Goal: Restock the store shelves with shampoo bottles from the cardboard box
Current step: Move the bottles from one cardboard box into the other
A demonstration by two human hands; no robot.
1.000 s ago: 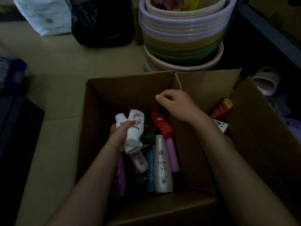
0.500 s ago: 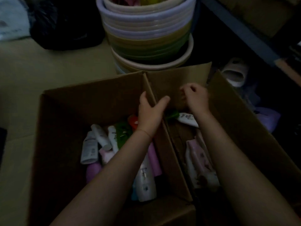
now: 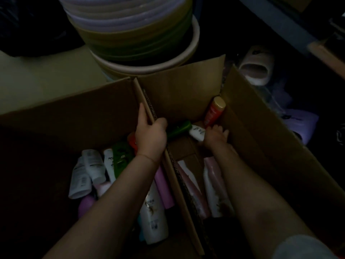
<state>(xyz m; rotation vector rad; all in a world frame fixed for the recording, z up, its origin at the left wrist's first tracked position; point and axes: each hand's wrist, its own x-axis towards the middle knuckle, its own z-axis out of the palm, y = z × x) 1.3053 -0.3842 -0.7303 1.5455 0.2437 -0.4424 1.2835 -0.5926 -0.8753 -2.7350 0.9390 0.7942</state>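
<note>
Reaching deeper, right hand (image 3: 215, 136) touches bottles (image 3: 197, 132) — left grip (image 3: 151, 137) still clasps divider (image 3: 147, 103).

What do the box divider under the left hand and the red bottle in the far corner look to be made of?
Divider: corrugated cardboard, matte brown; fluting shows along its cut edge. Red bottle: probably glossy plastic with a shiny gold cap, judging by its sheen; dim light leaves this uncertain.

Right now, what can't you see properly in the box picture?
Head view, the only one, and it is very dark:
- Bottle labels: print too small and dim to read, as on the white bottle.
- Bottles under the left forearm: covered by the arm.
- Right hand: fingers reach among bottles by the red bottle; whether they hold anything is unclear.
- Stack of basins: top cut off by the frame edge.
- Left hand grips the cardboard flap, hiding its edge.
</note>
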